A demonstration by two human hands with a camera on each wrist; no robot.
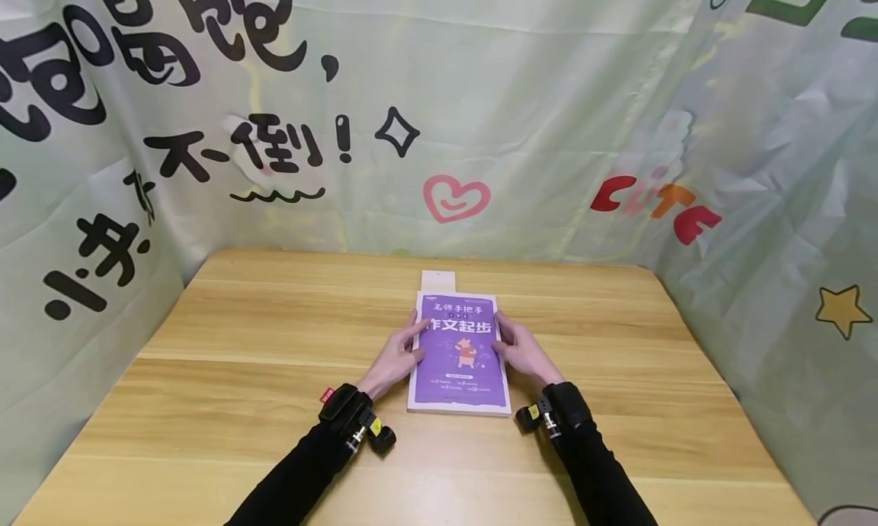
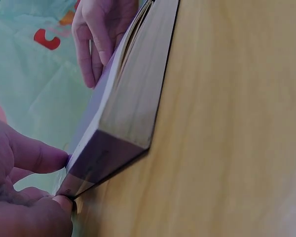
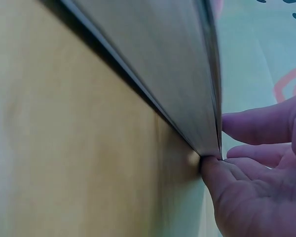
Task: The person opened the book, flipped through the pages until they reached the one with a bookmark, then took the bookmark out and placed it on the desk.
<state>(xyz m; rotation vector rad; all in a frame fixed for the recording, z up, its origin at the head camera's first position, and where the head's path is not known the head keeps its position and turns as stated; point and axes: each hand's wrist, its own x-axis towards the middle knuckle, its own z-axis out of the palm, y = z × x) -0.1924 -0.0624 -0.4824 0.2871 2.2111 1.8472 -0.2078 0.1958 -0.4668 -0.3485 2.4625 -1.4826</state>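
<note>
A thick paperback book (image 1: 446, 385) with a purple cover, white Chinese lettering and a small cartoon animal lies face up at the middle of the table. My left hand (image 1: 394, 358) pinches its left edge, thumb on the cover and fingertips under the edge. At the opposite side my right hand (image 1: 530, 356) grips the right edge in the same way. The left wrist view shows the purple spine (image 2: 103, 160) and the end of the page block (image 2: 138, 98). Pale page edges (image 3: 158, 54) fill the top of the right wrist view, with the right thumb (image 3: 256, 123) against the cover side.
A white flat piece (image 1: 437, 280) sticks out beyond the book's far edge. The wooden table (image 1: 274, 320) meets a pale green printed curtain (image 1: 535, 129) at the back and both sides. Black wrist cameras (image 1: 380, 437) are strapped over dark sleeves.
</note>
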